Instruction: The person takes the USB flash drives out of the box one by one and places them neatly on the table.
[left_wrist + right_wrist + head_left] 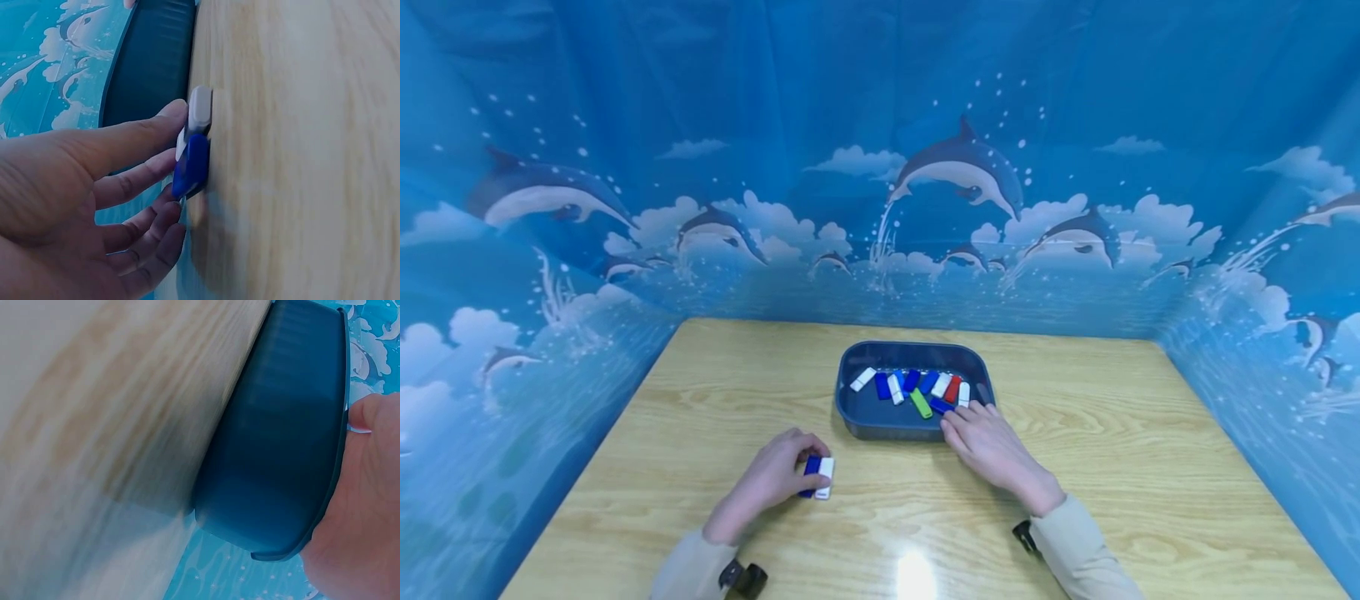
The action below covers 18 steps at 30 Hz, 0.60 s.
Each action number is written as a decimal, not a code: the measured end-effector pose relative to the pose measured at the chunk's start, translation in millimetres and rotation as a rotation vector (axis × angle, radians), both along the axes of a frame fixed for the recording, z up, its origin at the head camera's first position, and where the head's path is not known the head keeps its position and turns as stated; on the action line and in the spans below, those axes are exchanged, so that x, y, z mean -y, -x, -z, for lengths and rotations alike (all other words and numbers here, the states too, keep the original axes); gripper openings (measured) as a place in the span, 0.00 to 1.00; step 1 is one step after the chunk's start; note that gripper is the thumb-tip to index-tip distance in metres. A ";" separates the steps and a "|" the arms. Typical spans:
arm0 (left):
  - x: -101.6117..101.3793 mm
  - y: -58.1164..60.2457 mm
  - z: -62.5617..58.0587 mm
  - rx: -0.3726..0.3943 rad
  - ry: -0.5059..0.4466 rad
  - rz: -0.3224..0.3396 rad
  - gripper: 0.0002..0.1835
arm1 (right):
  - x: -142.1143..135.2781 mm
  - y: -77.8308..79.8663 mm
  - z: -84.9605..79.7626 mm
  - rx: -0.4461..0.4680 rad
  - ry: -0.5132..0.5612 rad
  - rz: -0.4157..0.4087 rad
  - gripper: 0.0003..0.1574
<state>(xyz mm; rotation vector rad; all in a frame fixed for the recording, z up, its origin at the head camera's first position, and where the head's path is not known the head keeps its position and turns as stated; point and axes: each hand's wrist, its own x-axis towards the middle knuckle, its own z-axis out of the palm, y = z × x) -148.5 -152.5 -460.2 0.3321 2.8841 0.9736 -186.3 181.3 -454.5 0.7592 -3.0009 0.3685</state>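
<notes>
On the table, a white USB stick (825,477) and a blue USB stick (812,467) lie side by side. My left hand (775,472) pinches the white one between thumb and index finger, its other fingers loosely bent by the blue one. The left wrist view shows the thumb (173,111) against the white stick, just above the blue stick (192,165). My right hand (992,442) reaches over the near right corner of a dark plastic box (887,432), close to a blue stick (942,406) and a white stick (963,394). Its fingertips are hidden inside the box.
Several more USB sticks lie loose in the box, among them a green one (921,403) and a red one (952,388). The wooden table (1097,417) is bounded at the back and sides by a blue dolphin-print curtain (820,283).
</notes>
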 end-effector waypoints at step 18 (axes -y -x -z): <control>-18.6 23.7 -20.5 -0.204 -0.200 -0.155 0.04 | 0.2 -0.5 0.2 -0.013 0.003 -0.007 0.28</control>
